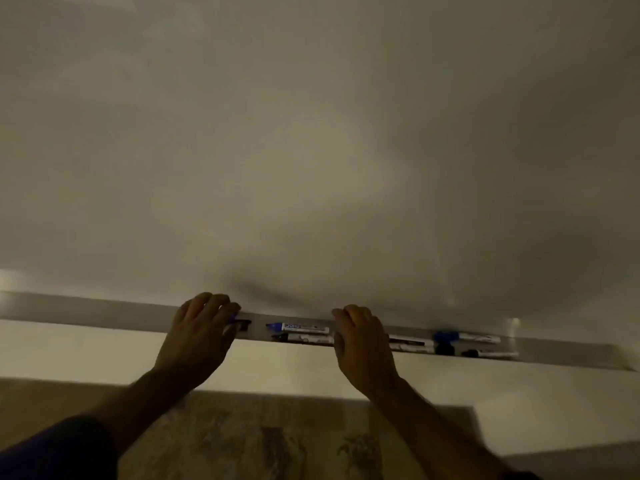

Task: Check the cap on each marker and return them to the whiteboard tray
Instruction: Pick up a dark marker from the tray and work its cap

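A long grey whiteboard tray (104,311) runs under the whiteboard (311,150). Several capped markers lie in it. My left hand (201,330) curls its fingers over a marker (243,324) whose black end sticks out to the right. Between my hands lie a blue-capped marker (301,327) and a black-capped marker (304,338). My right hand (360,341) covers the tray with bent fingers; two markers (408,341) stick out from under it to the right, and its grip is hidden. Farther right lie another blue-capped marker (467,337) and another black-capped marker (491,353).
A pale wall strip (86,351) runs below the tray. Under it is a wood-patterned floor (259,441). The light is dim and the picture is blurred.
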The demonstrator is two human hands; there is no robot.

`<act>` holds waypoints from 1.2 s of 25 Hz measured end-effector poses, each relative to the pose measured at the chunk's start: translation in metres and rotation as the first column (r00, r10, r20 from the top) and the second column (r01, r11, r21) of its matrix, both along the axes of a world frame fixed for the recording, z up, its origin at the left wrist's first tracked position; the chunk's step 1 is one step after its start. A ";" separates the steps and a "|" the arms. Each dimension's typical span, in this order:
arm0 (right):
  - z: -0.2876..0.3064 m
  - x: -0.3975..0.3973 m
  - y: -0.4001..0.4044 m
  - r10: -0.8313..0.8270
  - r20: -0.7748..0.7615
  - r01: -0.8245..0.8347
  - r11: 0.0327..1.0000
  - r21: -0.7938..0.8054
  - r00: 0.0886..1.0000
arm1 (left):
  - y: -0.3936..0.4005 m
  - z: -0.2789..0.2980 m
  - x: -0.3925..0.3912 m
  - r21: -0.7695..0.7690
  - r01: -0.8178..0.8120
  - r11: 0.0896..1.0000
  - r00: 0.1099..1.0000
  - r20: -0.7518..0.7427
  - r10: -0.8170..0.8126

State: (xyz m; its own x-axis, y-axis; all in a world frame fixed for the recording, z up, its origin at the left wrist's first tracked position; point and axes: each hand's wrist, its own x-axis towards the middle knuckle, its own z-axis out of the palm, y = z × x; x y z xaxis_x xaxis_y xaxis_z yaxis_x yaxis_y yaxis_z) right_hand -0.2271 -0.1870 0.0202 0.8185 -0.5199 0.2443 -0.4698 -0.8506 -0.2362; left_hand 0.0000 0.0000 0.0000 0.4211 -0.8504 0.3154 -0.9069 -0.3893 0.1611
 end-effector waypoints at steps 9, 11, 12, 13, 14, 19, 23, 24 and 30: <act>-0.049 0.028 0.017 0.068 -0.169 -0.046 0.990 0.130 0.983 | -0.012 -0.031 -0.008 0.195 0.002 0.981 0.994 -0.104 0.019; -0.053 0.031 0.016 0.051 -0.199 -0.025 0.992 0.127 0.979 | -0.015 -0.033 -0.009 0.220 -0.004 0.975 0.990 -0.138 0.035; -0.054 0.033 0.016 0.051 -0.220 -0.023 0.991 0.130 0.974 | -0.018 -0.033 -0.009 0.229 -0.004 0.973 0.988 -0.150 0.039; -0.055 0.035 0.015 0.053 -0.241 -0.022 0.991 0.129 0.969 | -0.020 -0.033 -0.009 0.234 -0.006 0.972 0.986 -0.162 0.045; -0.056 0.036 0.014 0.056 -0.260 -0.022 0.991 0.131 0.964 | -0.022 -0.033 -0.009 0.244 -0.007 0.970 0.984 -0.173 0.051; -0.054 0.043 0.010 0.036 -0.236 -0.002 0.990 0.141 0.971 | -0.025 -0.036 -0.009 0.233 -0.016 0.972 0.963 -0.258 0.077; -0.048 0.039 0.006 0.042 -0.225 -0.010 0.990 0.142 0.974 | -0.033 -0.031 -0.012 0.232 0.055 0.971 0.927 -0.372 0.036; -0.046 0.036 0.005 0.040 -0.215 -0.008 0.989 0.148 0.976 | -0.034 -0.030 -0.012 0.220 0.066 0.973 0.912 -0.408 0.030; -0.019 0.029 -0.005 0.003 -0.059 0.008 0.983 0.184 0.998 | -0.042 -0.011 -0.015 0.036 -0.027 0.999 0.837 -0.545 0.043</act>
